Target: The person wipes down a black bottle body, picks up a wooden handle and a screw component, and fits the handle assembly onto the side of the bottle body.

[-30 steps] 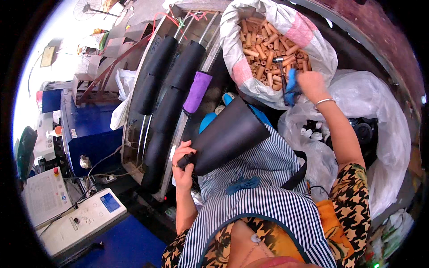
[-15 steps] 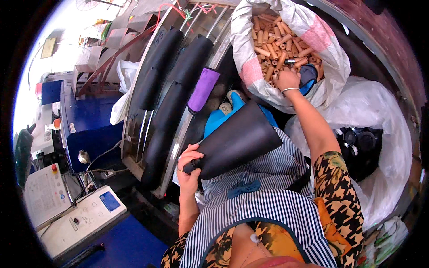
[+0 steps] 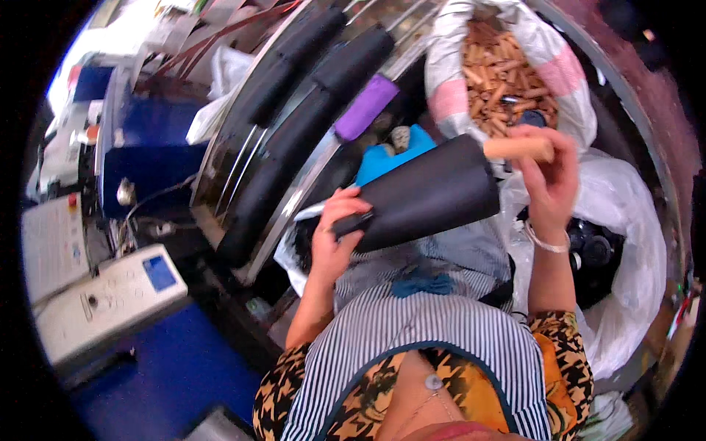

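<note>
A black tapered cylinder [image 3: 430, 195] lies across my lap, with its wide end to the right. My left hand [image 3: 340, 229] is closed around its narrow end, where a short black stub [image 3: 354, 223] sticks out between the fingers. By the upper edge of the wide end, my right hand [image 3: 548, 173] pinches a tan tube [image 3: 519, 149] between thumb and fingers. The tube's left end overlaps or touches the cylinder's rim in view; I cannot tell whether it enters it. Behind my right hand stands a white woven sack [image 3: 446, 73] full of similar tan tubes [image 3: 507, 70].
Several black cylinders [image 3: 294, 140] lie in a metal-railed rack [image 3: 294, 257], with a purple cloth sleeve [image 3: 367, 107] on its near rail. A clear plastic bag [image 3: 640, 220] with black round parts [image 3: 592, 242] is at the right. Cream control panels [image 3: 110, 294] stand at the left.
My right hand has come out of the sack with a tan tube and brought it to the black cylinder's wide end. My left hand keeps its hold; the whole view has shifted.
</note>
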A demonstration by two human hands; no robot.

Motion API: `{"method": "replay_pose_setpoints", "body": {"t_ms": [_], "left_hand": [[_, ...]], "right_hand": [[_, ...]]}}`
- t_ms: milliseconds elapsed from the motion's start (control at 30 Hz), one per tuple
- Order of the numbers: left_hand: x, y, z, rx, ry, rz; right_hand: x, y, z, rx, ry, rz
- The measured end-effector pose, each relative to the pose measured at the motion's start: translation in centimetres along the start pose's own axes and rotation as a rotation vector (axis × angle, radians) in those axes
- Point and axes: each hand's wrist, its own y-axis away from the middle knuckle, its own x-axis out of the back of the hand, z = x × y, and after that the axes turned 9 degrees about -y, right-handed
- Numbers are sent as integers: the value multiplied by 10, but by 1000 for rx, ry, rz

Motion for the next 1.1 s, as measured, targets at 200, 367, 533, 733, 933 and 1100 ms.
{"method": "replay_pose_setpoints", "body": {"t_ms": [200,367,533,733,933,1100], "left_hand": [[-9,9,-16,-88,-29,6],[-8,16,-17,-101,-40,18],[-10,18,-18,-135,-103,20],[-16,25,-24,-174,-146,48],[-28,30,-19,-120,-165,153],[-50,67,-39,123,-109,452]], "right_hand": [[-80,46,3,-387,-315,-272],[-80,47,19,-489,-191,-505],[-70,19,15,80,333,-817],[-77,23,9,-64,385,-862],[-83,14,4,-268,458,-912],[-75,25,11,57,686,-740]]}}
